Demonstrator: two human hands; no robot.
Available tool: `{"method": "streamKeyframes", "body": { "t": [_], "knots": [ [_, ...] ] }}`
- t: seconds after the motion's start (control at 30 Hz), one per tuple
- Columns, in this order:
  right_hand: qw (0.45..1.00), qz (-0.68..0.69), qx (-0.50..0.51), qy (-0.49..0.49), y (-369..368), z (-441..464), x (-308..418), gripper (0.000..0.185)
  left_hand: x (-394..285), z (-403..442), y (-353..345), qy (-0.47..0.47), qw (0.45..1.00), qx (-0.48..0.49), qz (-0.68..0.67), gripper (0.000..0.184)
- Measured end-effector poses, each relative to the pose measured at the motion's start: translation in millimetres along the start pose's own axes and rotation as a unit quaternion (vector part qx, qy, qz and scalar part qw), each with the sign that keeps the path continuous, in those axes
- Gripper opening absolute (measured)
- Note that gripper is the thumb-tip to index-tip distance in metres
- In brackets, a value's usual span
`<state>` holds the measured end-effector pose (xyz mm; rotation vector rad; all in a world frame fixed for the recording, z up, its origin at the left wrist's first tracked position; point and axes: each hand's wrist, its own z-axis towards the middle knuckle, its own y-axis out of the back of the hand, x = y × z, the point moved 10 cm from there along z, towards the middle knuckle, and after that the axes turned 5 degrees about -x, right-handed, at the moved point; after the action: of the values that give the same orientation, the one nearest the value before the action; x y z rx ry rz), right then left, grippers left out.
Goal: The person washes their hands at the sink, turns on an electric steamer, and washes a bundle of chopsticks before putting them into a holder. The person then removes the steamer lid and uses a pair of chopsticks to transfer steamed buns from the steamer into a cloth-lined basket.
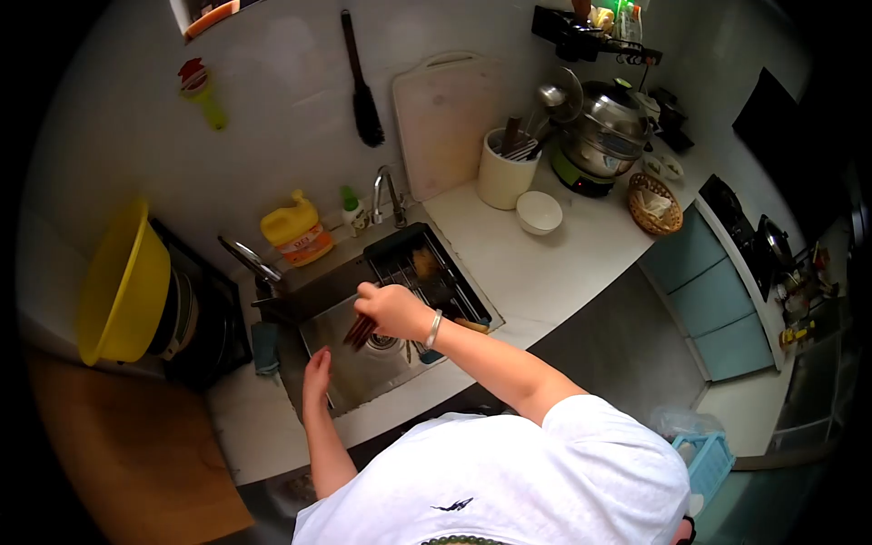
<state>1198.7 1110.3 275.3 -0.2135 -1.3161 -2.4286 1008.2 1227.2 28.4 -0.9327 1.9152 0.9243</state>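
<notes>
Yellow plastic curves at just past nine o'clock from the bundle of sticks: a large basin (127, 291) leaning beside dark stacked vessels. Nearer, at nine, a grey-blue cloth (265, 349) lies over the counter edge by the sink (363, 389). At ten, a metal tap (254, 260) angles toward the sink's corner; at eleven stands a yellow jug (298, 234), and at twelve a second, arched tap (391, 195). Between one and two, a black rack (393, 242) takes up the sink's far-right portion, crowding that side. Farther out in that direction stands a cream utensil pot (507, 180), with a white bowl (540, 213) just beside it at two o'clock and a wicker basket (672, 222) well beyond.

The left hand (318, 368) is at half past seven, over the sink's near-left edge, its grip unclear. The bundle of sticks (361, 332), thin, dark reddish-brown and slightly blurred, slants down over the sink beside the drain, gripped in the closed right hand (398, 311).
</notes>
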Motion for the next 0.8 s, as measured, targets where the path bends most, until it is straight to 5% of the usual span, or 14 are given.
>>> {"method": "streamKeyframes", "body": {
  "t": [0.03, 0.07, 0.1, 0.13, 0.2, 0.27, 0.33, 0.47, 0.8],
  "knots": [
    [0.974, 0.19, -0.08, -0.089, 18, -15, -23, 0.011, 3, -3, -6, 0.0, 1.0, -0.006, -0.001, 0.042],
    [0.9, 0.37, -0.15, -0.173, 33, -34, -49, 0.01, -1, -3, -6, -0.051, 0.998, -0.045, 0.011, 0.041],
    [0.779, 0.538, -0.094, -0.309, 37, -54, -61, 0.01, -19, -21, -14, -0.098, 0.991, -0.083, 0.025, 0.04],
    [0.799, 0.51, -0.1, -0.303, 61, -65, -70, 0.009, -23, -38, -23, -0.073, 0.989, -0.104, 0.075, 0.04],
    [0.926, 0.297, -0.183, -0.143, 123, -86, -79, 0.007, -25, -56, -48, -0.086, 0.983, -0.113, 0.119, 0.04],
    [0.913, 0.329, -0.196, -0.139, 142, -122, -104, 0.006, -26, -65, -73, -0.107, 0.978, -0.117, 0.134, 0.04],
    [0.791, 0.517, -0.13, -0.3, 138, -162, -132, 0.007, -39, -75, -99, -0.129, 0.973, -0.116, 0.149, 0.04],
    [0.769, 0.519, -0.165, -0.334, 175, -208, -175, 0.007, -72, -99, -147, -0.2, 0.951, -0.131, 0.195, 0.038],
    [0.876, 0.285, -0.338, -0.192, 437, -177, -272, 0.01, -139, -110, -198, -0.27, 0.916, -0.15, 0.255, 0.033]
  ]
}}
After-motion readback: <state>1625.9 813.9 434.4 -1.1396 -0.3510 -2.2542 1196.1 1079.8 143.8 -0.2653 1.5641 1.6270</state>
